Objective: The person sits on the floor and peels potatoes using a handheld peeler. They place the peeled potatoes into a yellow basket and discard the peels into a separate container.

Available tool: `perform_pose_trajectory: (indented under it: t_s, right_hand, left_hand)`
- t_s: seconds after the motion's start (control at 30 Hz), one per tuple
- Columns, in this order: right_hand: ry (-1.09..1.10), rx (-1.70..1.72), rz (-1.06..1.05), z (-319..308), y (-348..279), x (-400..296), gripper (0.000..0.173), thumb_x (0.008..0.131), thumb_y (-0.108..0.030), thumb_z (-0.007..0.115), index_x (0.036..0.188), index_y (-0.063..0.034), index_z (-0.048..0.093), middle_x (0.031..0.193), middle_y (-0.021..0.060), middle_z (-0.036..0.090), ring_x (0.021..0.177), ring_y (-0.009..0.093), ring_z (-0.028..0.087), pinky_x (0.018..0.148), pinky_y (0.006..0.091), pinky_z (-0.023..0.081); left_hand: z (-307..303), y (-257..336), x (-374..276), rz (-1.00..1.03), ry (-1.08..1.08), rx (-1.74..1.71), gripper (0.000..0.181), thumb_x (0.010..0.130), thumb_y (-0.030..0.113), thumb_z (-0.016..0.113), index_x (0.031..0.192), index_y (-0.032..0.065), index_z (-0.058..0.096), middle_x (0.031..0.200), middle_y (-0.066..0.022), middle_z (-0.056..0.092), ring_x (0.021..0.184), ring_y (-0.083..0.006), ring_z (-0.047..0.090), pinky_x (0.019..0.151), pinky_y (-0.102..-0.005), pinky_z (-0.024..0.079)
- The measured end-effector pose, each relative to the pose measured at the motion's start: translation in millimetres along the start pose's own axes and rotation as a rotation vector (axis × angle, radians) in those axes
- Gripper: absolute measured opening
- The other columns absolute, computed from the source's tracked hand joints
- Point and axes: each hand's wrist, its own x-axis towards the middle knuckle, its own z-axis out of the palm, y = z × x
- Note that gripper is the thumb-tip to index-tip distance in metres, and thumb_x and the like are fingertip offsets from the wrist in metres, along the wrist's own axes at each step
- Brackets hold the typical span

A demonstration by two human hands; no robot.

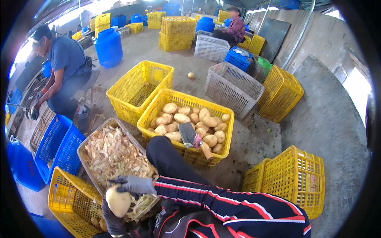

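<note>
My left hand [112, 218], in a dark glove, holds a large peeled potato [118, 201] from below, over the near end of a crate [84, 148] heaped with peelings [119, 154]. My right hand [134, 184], in a grey glove with dark fingertips, is bent over the top of the potato; a small dark thing shows at its fingers, too unclear to name. Beyond my knee a yellow crate [186, 98] is full of potatoes [181, 118]. On them lies a cleaver [187, 133] with a wooden handle and a pink wrapping at its neck.
A yellow crate [59, 205] with some potatoes stands at lower left, beside a blue crate [61, 148]. Another yellow crate [119, 92], a grey crate [232, 98] and stacked yellow crates [297, 178] stand around. A person [65, 62] sits at left, another [233, 26] farther back.
</note>
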Motion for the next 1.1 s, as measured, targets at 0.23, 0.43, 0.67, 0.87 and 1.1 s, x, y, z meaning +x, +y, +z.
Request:
perform_pose_trajectory:
  t_s: [0.23, 0.43, 0.67, 0.87, 1.1]
  right_hand:
    - [0.121, 0.305, -0.051, 30, -35, 23, 0.052, 0.089, -0.048, 0.062, 0.122, -0.0084, 0.055, 0.074, 0.0003, 0.059, 0.044, 0.007, 0.047, 0.036, 0.0221, 0.038]
    - [0.179, 0.145, -0.228, 81, 6, 53, 0.032, 0.097, -0.028, 0.055, 0.116, -0.0031, 0.06, 0.101, 0.0034, 0.064, 0.094, 0.01, 0.055, 0.079, 0.028, 0.049]
    - [0.213, 0.04, 0.093, 104, -11, 55, 0.041, 0.095, -0.024, 0.058, 0.131, -0.0069, 0.048, 0.087, 0.0018, 0.058, 0.051, 0.006, 0.05, 0.045, 0.0229, 0.044]
    - [0.109, -0.502, -0.089, 111, -11, 56, 0.055, 0.096, -0.023, 0.054, 0.141, -0.0005, 0.033, 0.084, 0.0194, 0.063, 0.056, 0.028, 0.061, 0.051, 0.0394, 0.049]
    - [0.367, -0.706, -0.259, 154, 34, 48, 0.064, 0.094, -0.022, 0.05, 0.139, 0.0125, 0.02, 0.08, 0.0318, 0.062, 0.075, 0.046, 0.063, 0.066, 0.0501, 0.05]
  left_hand:
    - [15, 48, -4, 0.441, 0.159, 0.575, 0.084, 0.075, 0.031, 0.071, 0.144, 0.0026, 0.032, 0.133, -0.0175, 0.047, 0.115, -0.0315, 0.054, 0.086, -0.0391, 0.052]
    - [-21, 38, 2, 0.656, 0.224, 0.172, 0.066, 0.091, 0.031, 0.057, 0.146, 0.006, 0.029, 0.142, -0.0145, 0.042, 0.127, -0.0283, 0.045, 0.106, -0.0428, 0.037]
    - [-47, 57, 2, 0.722, 0.312, -0.52, 0.056, 0.086, 0.038, 0.06, 0.128, 0.0023, 0.051, 0.123, -0.0176, 0.058, 0.112, -0.0319, 0.057, 0.095, -0.0465, 0.048]
    - [-57, 53, 6, 0.779, 0.319, -0.654, 0.05, 0.085, 0.039, 0.06, 0.118, 0.0021, 0.055, 0.113, -0.0176, 0.062, 0.101, -0.0297, 0.062, 0.09, -0.0428, 0.051]
    - [-57, 34, 4, 0.767, 0.595, -0.492, 0.046, 0.088, 0.039, 0.055, 0.117, 0.0045, 0.053, 0.11, -0.0143, 0.061, 0.099, -0.0264, 0.061, 0.088, -0.0395, 0.051]
